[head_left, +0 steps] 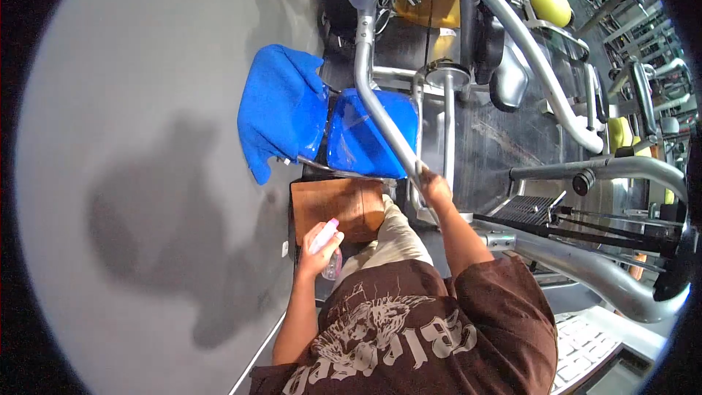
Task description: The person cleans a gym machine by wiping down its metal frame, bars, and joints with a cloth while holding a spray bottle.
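My left hand (316,250) is closed around a clear spray bottle (331,266) with a pink and white spray head, held above a brown box-like block (333,205). Out ahead, my right hand (435,189) wraps round the slanted silver tube (387,128) of a gym machine, near its lower end. Whether a cloth lies under those fingers I cannot tell. Just beyond the tube is a blue chair seat (358,139). Over the chair's back hangs a blue towel (274,106).
A thick curved silver bar (512,22) arches over the upper right. More machine tubing (585,256) runs along my right side. Yellow ball-like equipment (550,6) and racks stand farther off. A grey wall (131,102) fills the left, with my shadow on it.
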`<state>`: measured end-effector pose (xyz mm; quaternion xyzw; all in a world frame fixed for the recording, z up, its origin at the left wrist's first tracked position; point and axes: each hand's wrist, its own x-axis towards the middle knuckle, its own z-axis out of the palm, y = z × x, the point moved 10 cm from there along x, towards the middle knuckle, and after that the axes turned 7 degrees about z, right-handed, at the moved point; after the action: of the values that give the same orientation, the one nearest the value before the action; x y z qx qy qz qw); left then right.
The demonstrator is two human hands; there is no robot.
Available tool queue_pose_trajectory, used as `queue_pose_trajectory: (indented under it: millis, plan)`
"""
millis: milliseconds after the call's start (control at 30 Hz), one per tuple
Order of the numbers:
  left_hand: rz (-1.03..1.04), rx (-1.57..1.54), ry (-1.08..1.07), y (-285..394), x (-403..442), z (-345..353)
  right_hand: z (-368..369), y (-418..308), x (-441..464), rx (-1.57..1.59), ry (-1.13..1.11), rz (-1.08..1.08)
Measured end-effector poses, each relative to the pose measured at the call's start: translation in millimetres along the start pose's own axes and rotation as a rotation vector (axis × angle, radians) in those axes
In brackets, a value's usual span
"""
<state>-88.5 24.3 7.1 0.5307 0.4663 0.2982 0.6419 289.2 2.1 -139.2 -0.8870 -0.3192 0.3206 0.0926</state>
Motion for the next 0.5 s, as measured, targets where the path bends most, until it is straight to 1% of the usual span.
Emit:
queue_pose_trajectory:
  millis: [67,167,200,233,267,333,367,467,500]
  plan:
    - [0.006,0.004,0.007,7,15,0,-21,6,-24,-0.029,-0.025,0.143]
    - [0.002,-0.032,0.016,12,35,5,-11,17,14,-0.020,0.031,0.107]
    - [0.007,-0.048,0.015,19,46,8,-16,-5,26,0.091,0.049,-0.001]
    - [0.022,-0.031,0.017,27,55,12,-18,-15,38,0.142,0.049,0.015]
    - [0.025,0.003,0.006,32,64,16,-28,-44,38,0.191,0.045,0.032]
    - [0.026,0.073,-0.012,39,83,23,-20,-71,54,0.203,-0.041,-0.002]
    - [0.007,0.068,-0.018,34,93,25,3,-60,77,0.000,0.023,0.040]
    - [-0.047,0.068,-0.048,20,118,33,-3,-49,59,0.075,-0.067,0.017]
    - [-0.055,0.077,-0.056,23,127,37,-6,-40,52,0.039,-0.100,0.033]
